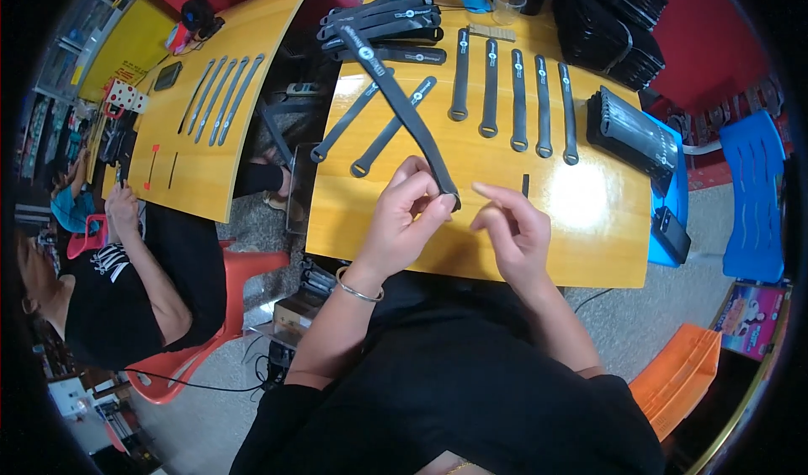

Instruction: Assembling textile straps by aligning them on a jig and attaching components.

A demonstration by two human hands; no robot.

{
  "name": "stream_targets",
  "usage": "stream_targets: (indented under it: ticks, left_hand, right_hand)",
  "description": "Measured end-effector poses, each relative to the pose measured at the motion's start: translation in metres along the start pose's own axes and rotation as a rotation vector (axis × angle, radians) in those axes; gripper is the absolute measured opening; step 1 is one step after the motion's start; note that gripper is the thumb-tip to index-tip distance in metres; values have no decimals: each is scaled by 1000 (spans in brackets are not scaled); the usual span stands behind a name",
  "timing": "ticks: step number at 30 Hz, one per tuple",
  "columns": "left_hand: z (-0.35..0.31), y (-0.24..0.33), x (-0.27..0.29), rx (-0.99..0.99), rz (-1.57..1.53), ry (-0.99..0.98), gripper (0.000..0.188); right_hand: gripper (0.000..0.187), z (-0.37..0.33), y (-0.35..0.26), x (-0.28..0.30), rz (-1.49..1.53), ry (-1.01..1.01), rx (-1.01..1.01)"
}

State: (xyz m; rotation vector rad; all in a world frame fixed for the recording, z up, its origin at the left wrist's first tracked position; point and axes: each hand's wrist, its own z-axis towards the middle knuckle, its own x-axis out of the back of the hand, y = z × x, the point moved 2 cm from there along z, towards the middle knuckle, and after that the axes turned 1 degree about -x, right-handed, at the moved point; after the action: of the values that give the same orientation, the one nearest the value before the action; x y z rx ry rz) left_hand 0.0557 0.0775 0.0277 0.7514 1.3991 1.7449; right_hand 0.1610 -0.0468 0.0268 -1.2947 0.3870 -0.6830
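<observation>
My left hand is closed on one end of a long dark grey strap with white print, pinching it between thumb and fingers. The strap slants up and away to the left, over two other grey straps on the yellow table. Just right of the pinched end is my right hand, apart from the strap. Its forefinger and thumb are spread, with nothing visible between them. A row of several similar straps, each with a slotted end toward me, lies beyond my right hand. A small black strip is stuck or lying near that hand.
A pile of straps sits at the table's far left. Bundled black packs stand far right, with another pack at the right edge. A blue stool holds a dark phone-like device. On the left, a seated person works at another yellow table.
</observation>
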Motion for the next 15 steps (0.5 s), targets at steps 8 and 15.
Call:
stream_targets:
  ticks: [8,15]
  left_hand:
    - [-8,3,-17,180,-344,-49,9]
    - [-20,15,-8,229,-71,-225,8]
  right_hand:
    - [11,-7,7,-15,481,36,-1]
    - [5,11,-11,23,433,-23,-114]
